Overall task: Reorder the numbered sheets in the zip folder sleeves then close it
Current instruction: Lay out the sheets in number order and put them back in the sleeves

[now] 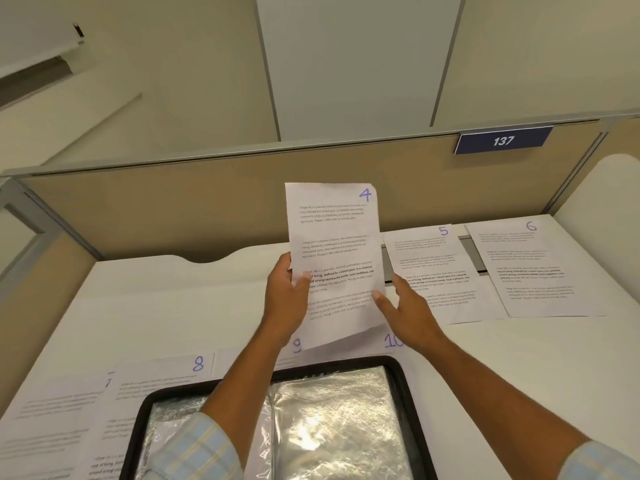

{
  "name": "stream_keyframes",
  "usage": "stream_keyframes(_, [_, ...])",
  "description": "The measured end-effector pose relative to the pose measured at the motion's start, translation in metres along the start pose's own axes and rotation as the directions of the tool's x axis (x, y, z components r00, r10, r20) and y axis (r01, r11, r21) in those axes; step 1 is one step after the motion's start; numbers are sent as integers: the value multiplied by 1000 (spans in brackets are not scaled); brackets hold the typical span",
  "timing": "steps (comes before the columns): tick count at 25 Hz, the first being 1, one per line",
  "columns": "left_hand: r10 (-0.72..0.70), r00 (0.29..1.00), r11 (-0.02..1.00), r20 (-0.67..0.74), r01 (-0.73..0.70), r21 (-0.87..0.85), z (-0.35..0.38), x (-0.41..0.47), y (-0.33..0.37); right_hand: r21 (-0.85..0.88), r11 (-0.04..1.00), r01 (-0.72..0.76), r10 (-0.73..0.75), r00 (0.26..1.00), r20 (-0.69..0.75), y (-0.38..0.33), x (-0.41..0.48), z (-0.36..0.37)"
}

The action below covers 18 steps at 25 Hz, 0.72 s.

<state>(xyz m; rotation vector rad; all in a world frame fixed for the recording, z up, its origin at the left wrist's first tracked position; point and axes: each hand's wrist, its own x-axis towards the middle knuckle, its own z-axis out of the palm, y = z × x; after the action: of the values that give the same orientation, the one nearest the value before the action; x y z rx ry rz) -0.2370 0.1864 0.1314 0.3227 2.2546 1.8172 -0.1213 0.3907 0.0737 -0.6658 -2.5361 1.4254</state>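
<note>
My left hand (287, 299) pinches the left edge of the sheet marked 4 (334, 237) and holds it upright above the desk. To the sheet's lower right, my right hand (408, 306) has straight fingers, and one fingertip touches the sheet's edge. The black zip folder (405, 382) lies open at the near edge, its shiny clear sleeves (332, 417) showing. Sheets 5 (433, 268) and 6 (530, 268) lie flat at the right. Around the folder's far side lie sheet 8 (166, 372), sheet 9 (297, 344) and sheet 10 (393, 341), partly covered.
A sheet marked 7 (59, 410) lies at the near left, partly under sheet 8. A beige partition (173, 209) with a blue 137 plate (502, 140) closes the back of the white desk (156, 299). A grey cable slot (386, 265) sits behind sheet 5.
</note>
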Motion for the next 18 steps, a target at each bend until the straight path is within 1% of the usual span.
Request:
stream_keyframes(2, [0, 1000, 1000, 29, 1, -27, -20, -16, 5, 139, 987, -78, 81, 997, -12, -15, -2, -1])
stream_keyframes(3, [-1, 999, 999, 42, 3, -40, -29, -23, 4, 244, 966, -92, 97, 995, -9, -23, -3, -2])
stream_keyframes(5, [-23, 997, 997, 75, 28, -67, -44, -41, 2, 451, 886, -105, 107, 994, 21, -39, -9, -6])
stream_keyframes(6, [-43, 995, 996, 92, 50, -79, -50, -51, 0, 522, 844, -124, 117, 992, 45, -47, -14, -7])
stream_keyframes(8, [-82, 989, 990, 126, 95, -104, -61, -68, -6, 593, 786, -174, 140, 985, 105, -55, -26, -8])
stream_keyframes(11, [-138, 978, 977, 157, 160, -143, -70, -90, -24, 540, 805, -247, 184, 968, 169, -57, -46, -2])
stream_keyframes(13, [-170, 976, 974, 138, 187, -125, -73, -103, -40, 492, 822, -286, 206, 956, 210, -50, -60, 4])
stream_keyframes(16, [-196, 975, 976, 101, 204, -78, -73, -117, -61, 413, 864, -288, 206, 950, 233, -35, -79, 12])
stream_keyframes(18, [-217, 970, 969, 107, 227, -94, -72, -121, -70, 400, 869, -291, 206, 948, 243, -26, -90, 16])
